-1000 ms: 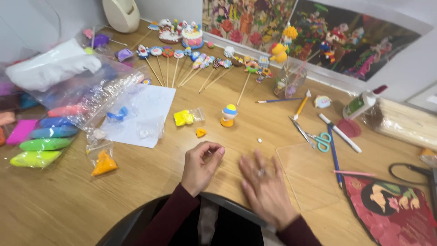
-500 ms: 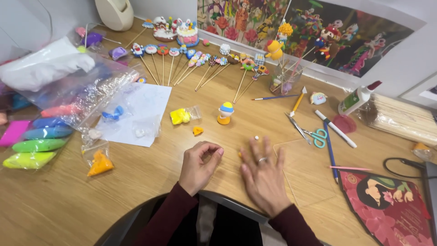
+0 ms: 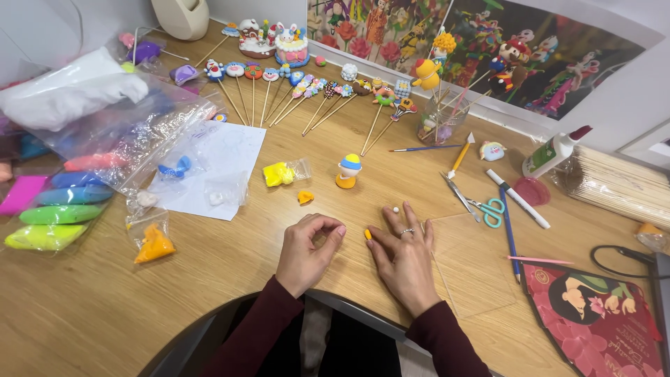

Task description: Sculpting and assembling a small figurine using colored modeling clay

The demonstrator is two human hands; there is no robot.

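Note:
My left hand (image 3: 306, 253) rests on the wooden desk (image 3: 91, 307) with its fingers curled and thumb against the forefinger; nothing shows in it. My right hand (image 3: 406, 260) lies flat, palm down, fingers spread, with a ring on one finger. A tiny orange clay bit (image 3: 367, 234) sits on the desk just beside its thumb, between both hands. A tiny white ball (image 3: 396, 209) lies just past the fingertips. Farther back stand a small clay figurine (image 3: 348, 171) with a blue and yellow hat, a small orange clay lump (image 3: 305, 197) and a bag of yellow clay (image 3: 280, 173).
Bagged coloured clay (image 3: 56, 209) and an orange clay bag (image 3: 153, 244) lie at the left, beside a white paper sheet (image 3: 223, 157). Clay figures on sticks (image 3: 307, 91) line the back. Scissors (image 3: 485, 207), pens, a glue bottle (image 3: 551, 153), skewers (image 3: 618, 185) and a red fan (image 3: 593, 307) are at the right.
My right hand was blurred in motion a second ago and now lies still and flat. The orange bit now shows beside its thumb. The left hand has stayed curled.

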